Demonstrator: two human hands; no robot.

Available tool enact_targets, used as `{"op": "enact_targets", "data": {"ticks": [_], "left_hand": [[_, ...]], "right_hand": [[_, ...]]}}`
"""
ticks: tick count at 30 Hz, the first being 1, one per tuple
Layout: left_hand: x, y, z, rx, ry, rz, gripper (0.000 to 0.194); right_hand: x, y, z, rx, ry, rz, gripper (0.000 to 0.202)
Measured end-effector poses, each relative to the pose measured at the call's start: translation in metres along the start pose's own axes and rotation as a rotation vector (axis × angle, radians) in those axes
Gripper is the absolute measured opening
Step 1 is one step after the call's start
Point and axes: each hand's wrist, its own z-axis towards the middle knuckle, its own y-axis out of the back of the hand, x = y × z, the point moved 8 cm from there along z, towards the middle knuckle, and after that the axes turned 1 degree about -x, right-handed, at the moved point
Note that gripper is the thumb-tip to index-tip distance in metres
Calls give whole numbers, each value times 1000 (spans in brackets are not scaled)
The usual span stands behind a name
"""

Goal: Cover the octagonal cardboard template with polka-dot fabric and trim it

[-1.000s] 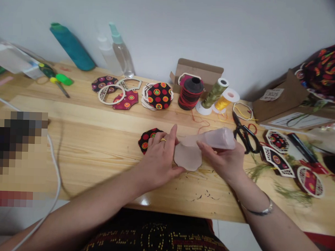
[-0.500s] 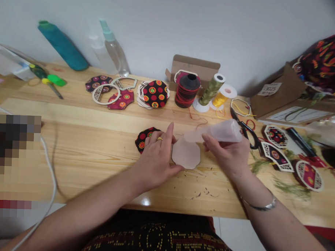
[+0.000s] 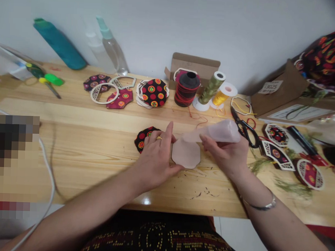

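A pale, flat piece with a scalloped edge [image 3: 186, 154] lies on the wooden table. My left hand [image 3: 158, 154] grips it from its left side, thumb at the lower edge and fingers at the upper left. Wrapped in my right hand [image 3: 227, 153] is a translucent squeeze bottle [image 3: 223, 131], tilted with its nozzle pointing left over the upper edge of the pale piece. Whether anything comes out of the nozzle cannot be made out. A black floral fabric piece [image 3: 141, 141] sits partly hidden behind my left fingers.
Thread spools, including a black-and-red one [image 3: 187, 90], stand at the back near fabric pieces [image 3: 155, 93]. Black scissors [image 3: 248, 132] and framed ornaments [image 3: 276, 155] lie right, below a cardboard box [image 3: 281, 93]. A white cable [image 3: 48, 165] hangs on the left, beside a screwdriver [image 3: 49, 86].
The bottle and my right hand have shifted very slightly left. My left hand keeps its place on the pale piece. The whole view has moved a little.
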Motion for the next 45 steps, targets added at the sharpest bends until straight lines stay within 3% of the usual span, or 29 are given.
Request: {"op": "enact_targets", "data": {"ticks": [15, 18, 23, 26, 31, 37, 45], "left_hand": [[0, -1, -1, -2, -12, 0, 112], [0, -1, -1, 0, -15, 4, 112], [0, -1, -2, 0, 7, 15, 112], [0, -2, -3, -7, 9, 14, 112], [-6, 1, -11, -33, 9, 51, 108], [-13, 9, -17, -130, 1, 80, 111], [-5, 3, -14, -131, -15, 32, 116]], "right_hand": [[1, -7, -6, 30, 78, -30, 17], [-5, -3, -2, 6, -5, 54, 19], [-31, 1, 4, -49, -326, 386, 32], [-34, 2, 7, -87, -426, 573, 32], [-27, 6, 11, -56, -496, 693, 29], [-40, 8, 4, -46, -509, 630, 29], [-56, 2, -3, -80, -460, 530, 33]]}}
